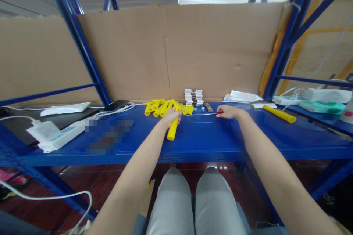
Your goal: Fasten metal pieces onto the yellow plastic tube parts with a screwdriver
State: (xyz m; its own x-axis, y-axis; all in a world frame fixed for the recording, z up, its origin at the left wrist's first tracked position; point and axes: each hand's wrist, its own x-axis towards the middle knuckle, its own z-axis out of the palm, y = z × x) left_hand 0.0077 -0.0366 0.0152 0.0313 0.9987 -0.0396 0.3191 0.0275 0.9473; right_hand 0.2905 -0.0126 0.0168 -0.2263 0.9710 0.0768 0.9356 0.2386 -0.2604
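Observation:
My left hand (170, 118) is closed around a yellow tube (172, 131), whose wide open end points toward me over the blue shelf (204, 139). My right hand (228, 111) grips the red handle of a screwdriver (204, 114). Its thin metal shaft points left, the tip just right of my left hand and apart from the tube. Behind my left hand lies a pile of similar yellow tubes (156, 108). Small yellow pieces (188, 110) lie beside it. A small grey-brown block (209, 107) sits between my hands, farther back.
A stack of small white bundles with dark bands (193, 97) stands against the cardboard wall (215, 47). Another yellow tube (279, 114) lies at right, near a white packet (242, 96). A power strip (64, 134), cables and a dark phone (114, 105) are at left. Blue posts flank the shelf.

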